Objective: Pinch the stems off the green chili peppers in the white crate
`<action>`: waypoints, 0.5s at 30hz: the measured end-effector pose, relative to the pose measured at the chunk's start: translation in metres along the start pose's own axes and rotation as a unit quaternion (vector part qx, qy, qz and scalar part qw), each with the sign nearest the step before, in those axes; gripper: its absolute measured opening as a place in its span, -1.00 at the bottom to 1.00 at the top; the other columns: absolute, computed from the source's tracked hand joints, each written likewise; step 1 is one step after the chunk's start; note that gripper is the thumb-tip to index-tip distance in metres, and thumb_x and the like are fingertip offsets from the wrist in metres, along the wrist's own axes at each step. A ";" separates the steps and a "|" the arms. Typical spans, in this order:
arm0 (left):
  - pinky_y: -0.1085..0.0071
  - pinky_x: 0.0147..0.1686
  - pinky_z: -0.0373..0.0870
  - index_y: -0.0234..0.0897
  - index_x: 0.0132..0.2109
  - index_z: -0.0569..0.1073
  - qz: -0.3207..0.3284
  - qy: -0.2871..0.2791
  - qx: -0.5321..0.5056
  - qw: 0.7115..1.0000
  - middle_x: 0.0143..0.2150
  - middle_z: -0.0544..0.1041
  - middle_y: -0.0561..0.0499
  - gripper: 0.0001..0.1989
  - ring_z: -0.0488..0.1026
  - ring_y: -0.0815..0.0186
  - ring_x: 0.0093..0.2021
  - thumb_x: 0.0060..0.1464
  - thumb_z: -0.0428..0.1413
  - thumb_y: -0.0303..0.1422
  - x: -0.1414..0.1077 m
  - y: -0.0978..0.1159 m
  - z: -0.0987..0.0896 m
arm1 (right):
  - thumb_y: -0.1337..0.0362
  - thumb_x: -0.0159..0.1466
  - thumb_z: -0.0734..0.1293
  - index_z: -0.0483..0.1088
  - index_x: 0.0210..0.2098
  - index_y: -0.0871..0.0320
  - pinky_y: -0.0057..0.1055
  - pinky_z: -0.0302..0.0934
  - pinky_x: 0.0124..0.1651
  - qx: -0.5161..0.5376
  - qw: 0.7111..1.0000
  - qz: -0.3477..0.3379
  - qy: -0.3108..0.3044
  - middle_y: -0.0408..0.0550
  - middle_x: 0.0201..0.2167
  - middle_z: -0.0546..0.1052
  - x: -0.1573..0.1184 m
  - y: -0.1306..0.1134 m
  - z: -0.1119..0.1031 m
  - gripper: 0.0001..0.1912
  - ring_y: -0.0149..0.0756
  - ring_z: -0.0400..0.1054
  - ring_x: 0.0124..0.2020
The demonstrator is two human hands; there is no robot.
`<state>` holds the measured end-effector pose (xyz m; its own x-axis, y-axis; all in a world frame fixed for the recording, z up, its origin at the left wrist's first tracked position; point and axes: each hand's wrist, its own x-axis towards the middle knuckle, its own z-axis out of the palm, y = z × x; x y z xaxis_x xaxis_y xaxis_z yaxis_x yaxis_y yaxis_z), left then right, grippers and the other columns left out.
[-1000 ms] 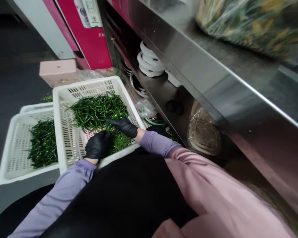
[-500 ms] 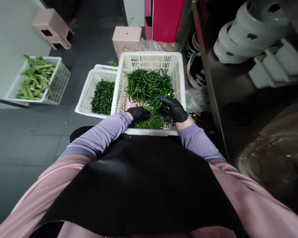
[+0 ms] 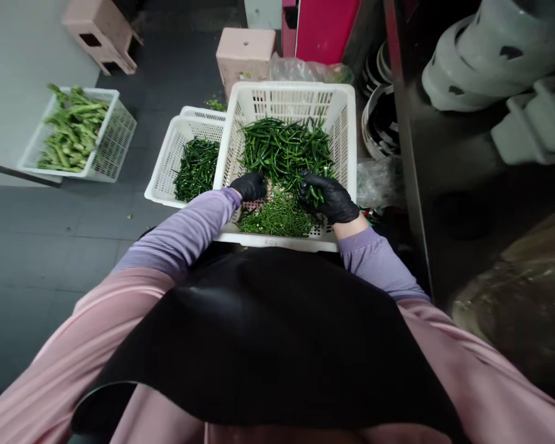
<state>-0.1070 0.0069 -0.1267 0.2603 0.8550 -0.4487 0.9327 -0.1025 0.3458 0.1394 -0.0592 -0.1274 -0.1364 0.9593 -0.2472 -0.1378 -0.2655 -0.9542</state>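
Observation:
A large white basket stands in front of me with a heap of long green chili peppers in its far half. Thin green stems are piled at its near side. My right hand, in a black glove, is curled around several green chilies, which stick out below the fingers. My left hand, also gloved in black, is closed at the left edge of the heap. What it holds, if anything, is hidden.
Left of the large basket is a smaller white basket with more green chilies. Further left stands a basket of thick pale-green stalks. A pink stool is behind, and a metal ledge runs along the right.
My left hand has moved away from the stem pile to the heap's left edge and closed. My right hand has curled its fingers around chilies. The view has shifted slightly.

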 end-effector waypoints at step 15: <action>0.11 0.10 0.55 -0.46 0.10 0.72 0.160 0.121 0.146 0.969 -0.01 0.71 -0.41 -0.66 0.67 -0.10 0.10 0.33 0.17 -0.37 -0.042 0.014 -0.005 | -0.01 -0.01 0.72 0.69 -0.43 0.04 0.00 0.55 0.07 -0.015 0.990 0.104 -0.091 -0.09 -0.40 0.70 -0.015 0.009 0.018 -0.67 -0.05 0.62 -0.19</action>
<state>-0.1060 -0.0279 -0.0992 0.5150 0.8459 -0.1386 0.8538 -0.4917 0.1710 0.1223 -0.0779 -0.1289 -0.3333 0.8503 -0.4073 -0.0587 -0.4498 -0.8912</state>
